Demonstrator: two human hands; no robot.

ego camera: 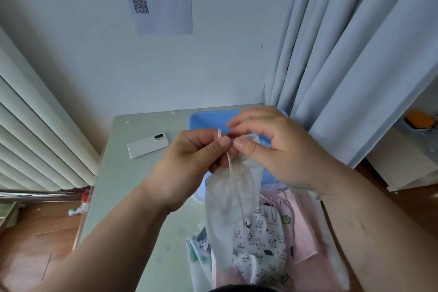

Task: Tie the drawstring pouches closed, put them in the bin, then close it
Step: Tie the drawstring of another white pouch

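White pouch [225, 208] is held above the table [132, 185], hanging just below both hands, in front of the blue bin [206, 121]. Its drawstring [230, 168] is pinched by the left hand [189, 159]; its top is pinched by the right hand [275, 149].

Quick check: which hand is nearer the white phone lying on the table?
Left. The left hand, pinching the drawstring, is just beside the white phone; the right hand is beyond it, farther off, in front of the blue bin.
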